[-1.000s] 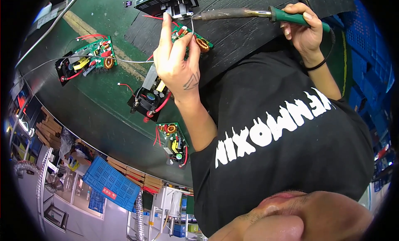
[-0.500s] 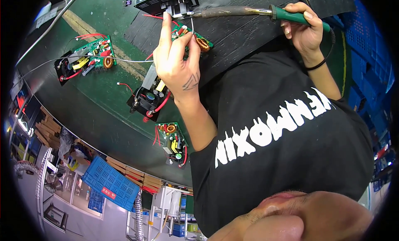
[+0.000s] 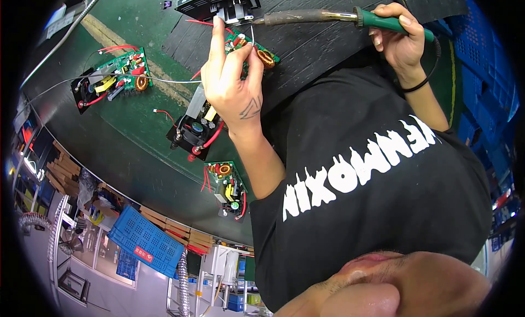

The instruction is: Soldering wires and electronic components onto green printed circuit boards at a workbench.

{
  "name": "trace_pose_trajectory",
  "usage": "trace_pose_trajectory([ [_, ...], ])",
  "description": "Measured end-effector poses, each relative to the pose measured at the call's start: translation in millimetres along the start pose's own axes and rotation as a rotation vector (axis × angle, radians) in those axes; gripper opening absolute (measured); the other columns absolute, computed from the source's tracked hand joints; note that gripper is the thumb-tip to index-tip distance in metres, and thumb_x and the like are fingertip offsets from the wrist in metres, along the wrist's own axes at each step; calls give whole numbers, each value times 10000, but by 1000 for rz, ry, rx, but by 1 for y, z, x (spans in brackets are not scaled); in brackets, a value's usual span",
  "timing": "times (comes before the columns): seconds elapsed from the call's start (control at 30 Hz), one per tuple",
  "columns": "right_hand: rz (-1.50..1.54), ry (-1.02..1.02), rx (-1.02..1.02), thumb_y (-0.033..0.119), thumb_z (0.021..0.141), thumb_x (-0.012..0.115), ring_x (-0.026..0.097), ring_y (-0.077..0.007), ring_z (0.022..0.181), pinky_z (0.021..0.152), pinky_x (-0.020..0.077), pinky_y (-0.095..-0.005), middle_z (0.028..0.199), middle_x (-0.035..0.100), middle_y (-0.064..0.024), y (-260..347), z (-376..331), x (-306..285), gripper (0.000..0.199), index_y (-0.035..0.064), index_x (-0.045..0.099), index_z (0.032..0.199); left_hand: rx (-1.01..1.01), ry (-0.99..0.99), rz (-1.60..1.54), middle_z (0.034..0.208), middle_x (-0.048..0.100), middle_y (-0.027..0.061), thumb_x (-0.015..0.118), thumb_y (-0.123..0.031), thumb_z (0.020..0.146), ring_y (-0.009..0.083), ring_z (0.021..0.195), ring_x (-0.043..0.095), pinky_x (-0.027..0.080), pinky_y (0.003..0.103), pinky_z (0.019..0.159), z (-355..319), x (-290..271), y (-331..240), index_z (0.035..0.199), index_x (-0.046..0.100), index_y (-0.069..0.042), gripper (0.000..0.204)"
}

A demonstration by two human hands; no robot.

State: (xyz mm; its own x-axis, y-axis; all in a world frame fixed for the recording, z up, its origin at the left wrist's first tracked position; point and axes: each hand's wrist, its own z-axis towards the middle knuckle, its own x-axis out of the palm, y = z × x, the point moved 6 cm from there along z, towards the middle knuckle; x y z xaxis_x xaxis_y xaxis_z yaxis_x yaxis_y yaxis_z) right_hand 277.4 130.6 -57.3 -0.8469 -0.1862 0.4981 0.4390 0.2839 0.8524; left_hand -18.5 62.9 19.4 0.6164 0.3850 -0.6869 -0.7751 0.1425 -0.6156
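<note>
Left hand (image 3: 232, 93) fingers pinch the green circuit board (image 3: 252, 46) steady on the table (image 3: 126, 136) (solder wire alongside), while right hand (image 3: 399, 38) grips the soldering iron (image 3: 322, 17), tip at its edge.

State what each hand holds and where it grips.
Right hand: soldering iron, by its green handle. Left hand: rests on the green circuit board; grip unclear.
</note>
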Motion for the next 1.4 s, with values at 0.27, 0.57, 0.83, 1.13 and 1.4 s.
trace_pose_trajectory([
  [0.27,-39,8,-12,314,892,405,600,-184,622,467,466,-237,961,623,-181,1,-1,-2,424,-23,617,1038,-4,8,9,1242,605,215,737,-39,704,213,676,617,471,294,675,1,0,-1,797,681,-8,113],
  [0.57,-31,-15,-13,313,884,407,598,-189,629,464,464,-246,963,623,-185,4,-2,-3,423,-21,616,1037,11,5,20,1253,603,201,740,-51,720,210,691,619,469,295,683,1,0,-2,832,689,-12,129],
  [0.83,-5,8,-9,318,890,406,597,-189,618,460,460,-247,971,622,-188,3,0,-1,425,-19,616,1043,4,17,35,1268,599,180,738,-72,742,199,703,618,456,296,712,0,0,-2,852,693,-24,128],
  [1.13,-9,-7,-5,317,890,409,596,-187,616,460,459,-242,980,623,-187,1,-1,-3,424,-21,616,1042,-13,24,31,1277,591,181,736,-76,748,197,698,619,457,296,720,-2,1,-1,869,699,-30,135],
  [1.4,6,4,-5,311,890,408,596,-187,616,461,460,-243,972,622,-183,0,-1,-1,424,-25,617,1042,-1,23,34,1273,593,185,739,-70,745,202,692,620,460,294,699,-2,1,-2,866,700,-24,136],
])
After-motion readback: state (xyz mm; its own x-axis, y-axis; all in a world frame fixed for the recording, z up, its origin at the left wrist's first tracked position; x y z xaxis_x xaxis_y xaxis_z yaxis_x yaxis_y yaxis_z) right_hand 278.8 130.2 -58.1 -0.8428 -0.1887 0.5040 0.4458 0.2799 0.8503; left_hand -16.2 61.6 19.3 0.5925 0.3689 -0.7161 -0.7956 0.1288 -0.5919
